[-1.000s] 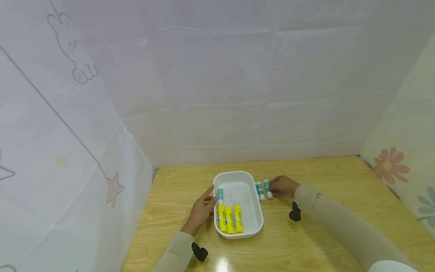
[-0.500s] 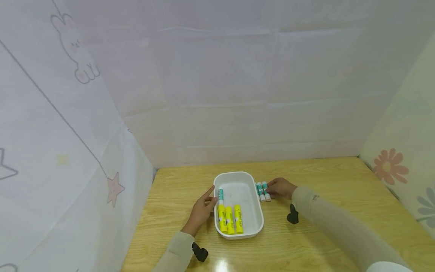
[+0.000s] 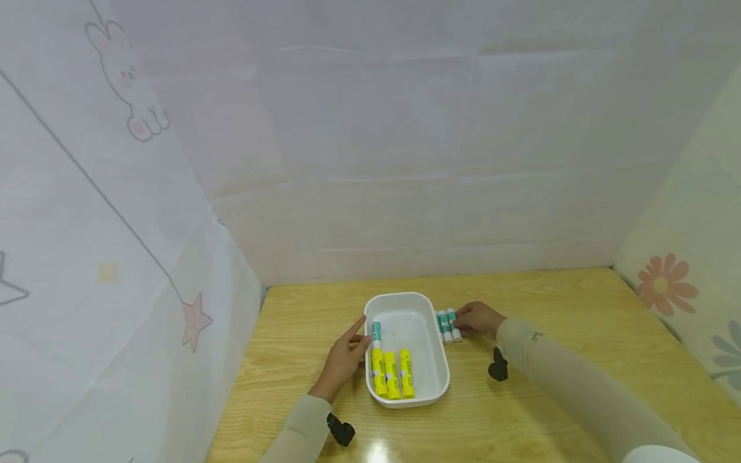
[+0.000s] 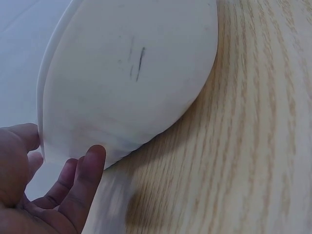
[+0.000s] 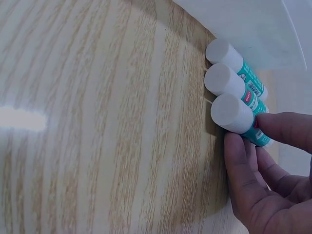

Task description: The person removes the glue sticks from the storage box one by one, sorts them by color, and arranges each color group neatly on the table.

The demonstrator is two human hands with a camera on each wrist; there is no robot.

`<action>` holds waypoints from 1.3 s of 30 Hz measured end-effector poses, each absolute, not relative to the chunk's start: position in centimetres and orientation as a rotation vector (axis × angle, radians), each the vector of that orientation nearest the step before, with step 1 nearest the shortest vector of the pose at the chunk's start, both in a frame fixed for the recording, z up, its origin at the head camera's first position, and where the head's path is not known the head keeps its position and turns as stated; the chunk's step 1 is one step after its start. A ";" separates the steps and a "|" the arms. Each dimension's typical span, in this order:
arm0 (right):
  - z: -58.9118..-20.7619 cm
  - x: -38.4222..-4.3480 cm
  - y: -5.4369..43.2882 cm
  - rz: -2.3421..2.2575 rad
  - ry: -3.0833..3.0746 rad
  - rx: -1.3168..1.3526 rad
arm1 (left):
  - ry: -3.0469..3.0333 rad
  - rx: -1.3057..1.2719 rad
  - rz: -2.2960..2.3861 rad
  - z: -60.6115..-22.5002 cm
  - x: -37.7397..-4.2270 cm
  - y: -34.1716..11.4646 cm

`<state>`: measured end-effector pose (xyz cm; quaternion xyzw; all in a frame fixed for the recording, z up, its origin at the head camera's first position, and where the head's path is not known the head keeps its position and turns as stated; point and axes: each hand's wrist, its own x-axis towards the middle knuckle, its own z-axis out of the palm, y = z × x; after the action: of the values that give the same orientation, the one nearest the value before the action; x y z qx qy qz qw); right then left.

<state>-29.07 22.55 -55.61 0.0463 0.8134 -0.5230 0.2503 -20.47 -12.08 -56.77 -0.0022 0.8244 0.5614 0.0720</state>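
A white plastic tray [image 3: 428, 360] stands on the table. My left hand [image 3: 343, 361] holds its left side, with the thumb at the rim and fingers against the outer wall [image 4: 122, 63]. Outside the tray's right wall, three teal-and-white glue sticks [image 5: 224, 80] lie side by side, white ends toward me. My right hand [image 3: 479, 318] pinches the outermost glue stick [image 5: 233, 113] between thumb and fingers as it lies in the row. Inside the tray, one teal-and-white glue stick [image 3: 377, 333] lies beyond three yellow tubes [image 3: 392, 376] along the left and near side.
The wooden table [image 3: 521, 411] runs back to a pale cloth wall [image 3: 370, 161]. Printed cloth walls also stand at the left [image 3: 133, 257] and right [image 3: 683, 225]. A black wrist camera [image 3: 340, 429] sits on each sleeve.
The right hand has slid the outermost glue stick left, closing its gap to the other two beside the tray. The left hand and the tray stay in place.
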 end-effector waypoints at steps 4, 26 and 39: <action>-55.8 -29.2 22.6 -1.407 2.223 0.125 | 2.457 -0.008 1.704 -56.7 -20.5 -12.1; -55.6 -28.9 22.4 -1.428 2.232 0.138 | 2.465 -0.006 1.697 -56.6 -20.6 -12.1; -56.5 -29.4 23.2 -1.456 2.195 0.124 | 2.492 0.007 1.674 -56.9 -20.6 -12.2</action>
<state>-29.44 23.20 -56.50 0.0454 0.8061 -0.5346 0.2495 -20.61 -12.25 -56.89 0.0024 0.8281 0.5562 0.0699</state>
